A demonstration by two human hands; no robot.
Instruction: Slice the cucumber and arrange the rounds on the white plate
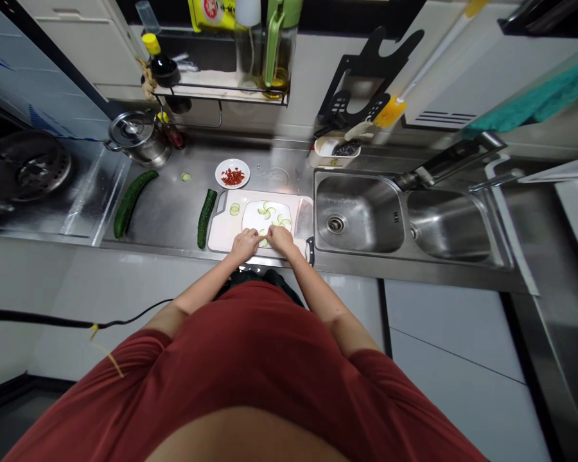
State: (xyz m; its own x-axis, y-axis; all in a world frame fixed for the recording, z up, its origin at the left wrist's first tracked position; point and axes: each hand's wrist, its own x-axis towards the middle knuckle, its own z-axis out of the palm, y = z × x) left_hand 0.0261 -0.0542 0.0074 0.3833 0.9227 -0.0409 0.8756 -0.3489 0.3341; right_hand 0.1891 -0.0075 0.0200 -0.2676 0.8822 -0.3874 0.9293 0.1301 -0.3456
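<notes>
My left hand and my right hand meet over the near edge of a white square plate. Their fingertips are pressed together on pale green cucumber slices, partly covered by the fingers. Further back on the plate, cucumber slices are fanned out in a curved pattern, with another fan at its right. Under the plate is a pale pink cutting board. A few loose cucumber slices lie on its left part. At its right edge rests a knife with a black handle.
A cut cucumber lies left of the board, a longer cucumber further left. Behind the board stands a small white dish of chopped red pieces. A steel pot stands back left; a double sink is at the right.
</notes>
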